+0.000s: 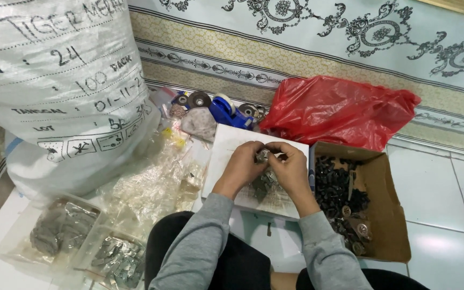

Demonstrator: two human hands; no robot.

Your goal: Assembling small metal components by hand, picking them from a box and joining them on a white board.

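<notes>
A huge white woven sack (65,86) is standing at the far left on the tiled floor (441,193), with a red plastic bag (339,110) lying beyond a cardboard box (390,215) that is holding black parts (336,185). Clear plastic bags (157,180) are spreading beside a white board (226,147), and a blue tape dispenser (226,113) is sitting behind it. Over the board, the left hand (243,164) and the right hand (291,169) are meeting, fingertips pinching together on a small metal piece (263,156); it is probably a clip, though too small to tell. More metal pieces (264,182) are lying just under the hands.
</notes>
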